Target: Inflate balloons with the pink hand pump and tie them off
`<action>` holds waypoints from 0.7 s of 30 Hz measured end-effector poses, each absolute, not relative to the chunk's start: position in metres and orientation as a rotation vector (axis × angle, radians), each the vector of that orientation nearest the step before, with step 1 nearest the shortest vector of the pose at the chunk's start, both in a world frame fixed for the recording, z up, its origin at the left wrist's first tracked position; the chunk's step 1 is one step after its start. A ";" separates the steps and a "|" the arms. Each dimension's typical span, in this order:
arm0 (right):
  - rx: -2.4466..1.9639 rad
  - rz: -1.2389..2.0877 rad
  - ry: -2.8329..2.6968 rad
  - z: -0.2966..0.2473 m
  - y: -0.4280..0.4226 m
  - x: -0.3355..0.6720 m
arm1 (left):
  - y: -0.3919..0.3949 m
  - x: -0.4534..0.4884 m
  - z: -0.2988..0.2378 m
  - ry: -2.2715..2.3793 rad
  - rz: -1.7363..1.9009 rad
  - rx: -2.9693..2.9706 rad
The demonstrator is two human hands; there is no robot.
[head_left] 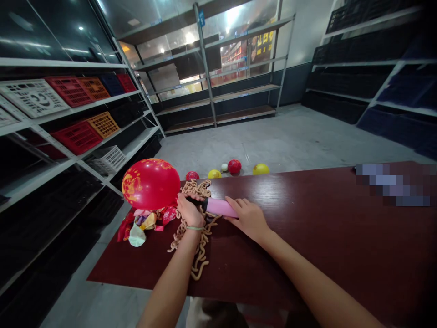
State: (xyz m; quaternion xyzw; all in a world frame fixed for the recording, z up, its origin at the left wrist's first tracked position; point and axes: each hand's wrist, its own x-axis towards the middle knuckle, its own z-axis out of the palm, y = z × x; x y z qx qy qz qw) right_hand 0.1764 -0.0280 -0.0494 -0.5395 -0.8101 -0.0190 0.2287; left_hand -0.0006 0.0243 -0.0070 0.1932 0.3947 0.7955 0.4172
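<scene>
A blown-up red balloon [150,183] with yellow print sits at the left end of a dark red table [307,237]. My left hand [190,210] is closed around the balloon's neck where it meets the black nozzle of a pink hand pump [220,207]. On the pump's pink barrel rests my right hand [248,217], its fingers curled over it. Under the pump lies a tangle of tan rubber bands or strings [198,228]. A heap of flat, uninflated balloons [143,223] lies below the red balloon.
Several inflated balloons, red and yellow [234,166], lie on the grey floor beyond the table. Shelves with red, orange and white crates [78,134] stand on the left. Empty metal racks [239,86] line the back and right walls. A blurred patch covers the table's far right.
</scene>
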 end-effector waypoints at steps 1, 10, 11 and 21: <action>-1.477 -0.057 -2.237 -0.049 -0.027 0.177 | 0.026 -0.002 -0.007 0.989 1.985 0.476; -1.469 -0.179 -2.190 -0.041 -0.018 0.205 | 0.044 -0.046 -0.011 0.902 2.142 0.414; -1.482 -0.191 -2.171 -0.041 -0.016 0.210 | 0.045 -0.053 -0.010 0.919 2.174 0.390; -1.362 -0.135 -2.340 -0.043 -0.002 0.237 | 0.043 -0.074 0.002 0.873 2.153 0.436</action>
